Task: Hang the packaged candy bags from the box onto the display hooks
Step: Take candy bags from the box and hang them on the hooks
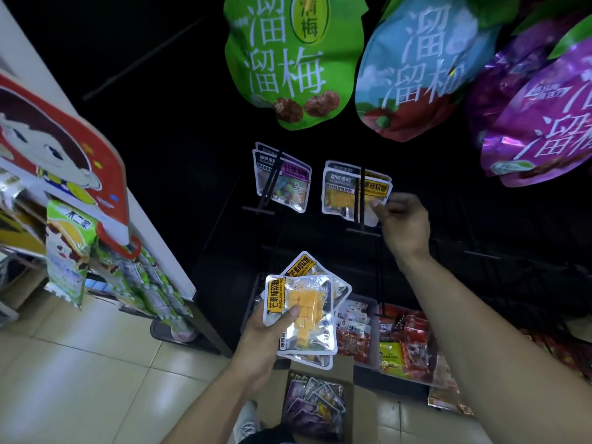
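Far left I see a white shelf end with a red cartoon sign (64,145) and green snack packs (69,251) hanging below it, none of it part of my job. Moving right, my left hand (272,328) grips a small fanned stack of mango candy bags (304,312), thumb across the clear front of the top one, held low and near, above the open cardboard box (315,408) on the floor where purple-wrapped bags remain. Up on the dark rack, mixed candy bags (282,177) hang on the left hook (272,181); just right of it, mango bags (346,193) already sit on the right hook (360,200). My right hand (402,219) pinches the right edge of the front hung bag, fingers curled on it.

I judge these bags light, thin and floppy, with slick film that could slide out of a loose stack. The sealed top strip looks stiffest, so I would take each one there, beside the hang hole, and feed it squarely over the hook tip. Large plum bags (294,59) hang overhead.
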`<state>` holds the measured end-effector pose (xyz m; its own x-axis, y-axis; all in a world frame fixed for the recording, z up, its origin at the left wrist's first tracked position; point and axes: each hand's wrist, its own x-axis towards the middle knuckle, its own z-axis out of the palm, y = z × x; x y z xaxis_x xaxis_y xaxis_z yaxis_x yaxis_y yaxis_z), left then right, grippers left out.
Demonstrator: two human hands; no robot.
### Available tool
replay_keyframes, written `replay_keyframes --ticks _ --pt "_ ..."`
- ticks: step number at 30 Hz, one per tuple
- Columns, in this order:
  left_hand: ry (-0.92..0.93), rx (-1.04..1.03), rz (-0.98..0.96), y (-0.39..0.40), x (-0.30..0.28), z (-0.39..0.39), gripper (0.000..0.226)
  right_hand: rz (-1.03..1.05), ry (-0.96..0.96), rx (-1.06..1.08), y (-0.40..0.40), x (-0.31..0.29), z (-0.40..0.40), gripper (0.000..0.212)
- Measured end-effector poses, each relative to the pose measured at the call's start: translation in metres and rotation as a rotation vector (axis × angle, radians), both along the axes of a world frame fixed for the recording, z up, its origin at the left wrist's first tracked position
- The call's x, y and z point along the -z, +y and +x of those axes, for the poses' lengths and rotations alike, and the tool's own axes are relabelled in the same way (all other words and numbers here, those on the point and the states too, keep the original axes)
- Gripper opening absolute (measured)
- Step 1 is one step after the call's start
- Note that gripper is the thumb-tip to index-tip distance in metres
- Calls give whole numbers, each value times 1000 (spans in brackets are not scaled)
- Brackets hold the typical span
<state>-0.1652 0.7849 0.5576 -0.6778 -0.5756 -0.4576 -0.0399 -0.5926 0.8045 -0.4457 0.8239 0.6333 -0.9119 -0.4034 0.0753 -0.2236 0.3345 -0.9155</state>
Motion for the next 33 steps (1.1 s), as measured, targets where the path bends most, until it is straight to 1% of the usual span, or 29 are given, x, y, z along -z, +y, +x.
replay_keyframes --ticks 2,3,4,6,8,9,10,13,15,17,19,20,22,23,24,25,26,28,29,30,33 --pt "-20 1 6 -2 -1 0 40 -8 16 -38 -5 -2 -10 55" --pt "-31 -1 6 -3 -2 0 39 -26 9 -82 -8 -3 -16 67" --pt "-43 -5 3 -4 -3 0 37 -47 -4 -136 -11 -4 -21 70" --pt "-57 -11 -9 -6 -5 -1 32 -77 -48 -216 -17 -4 -29 61" --pt "-58 -17 -22 -8 -7 -3 32 -105 -105 -246 -21 -4 -34 52" --pt "-55 -21 -24 -8 -9 -4 33 -106 -110 -229 -23 -4 -35 52" --pt "-54 -23 -28 -9 -11 -5 34 -110 -105 -202 -24 -3 -37 56" --pt "-52 -16 -47 -10 -16 -6 33 -110 -100 -155 -25 -1 -40 78" --pt "-57 -15 -57 -12 -19 -7 33 -91 -100 -162 -23 0 -41 83" --pt "-56 -16 -60 -12 -21 -8 32 -85 -105 -162 -21 -3 -40 83" --pt "-51 -28 -55 -11 -23 -9 33 -111 -92 -109 -16 -8 -32 81" --pt "-49 -33 -56 -10 -23 -9 32 -131 -73 -62 -10 -11 -24 76" --pt "-49 -33 -67 -8 -24 -10 32 -177 -23 18 6 -15 1 55" --pt "-50 -28 -76 -8 -25 -11 31 -177 -10 12 16 -15 16 43" --pt "-55 -20 -86 -6 -25 -11 30 -141 -17 -39 26 -12 30 33" --pt "-59 -7 -98 -5 -25 -11 30 -67 -41 -133 35 -9 43 30" --pt "-64 11 -113 -4 -24 -12 31 34 -76 -255 43 -5 55 33" --pt "-71 59 -139 -1 -25 -13 33 218 -173 -503 53 0 74 53" --pt "-74 80 -151 0 -26 -14 35 281 -204 -590 57 3 80 61" --pt "-73 100 -164 3 -27 -15 36 320 -207 -639 59 7 84 63" --pt "-69 121 -182 9 -30 -20 42 323 -145 -624 67 12 87 48"
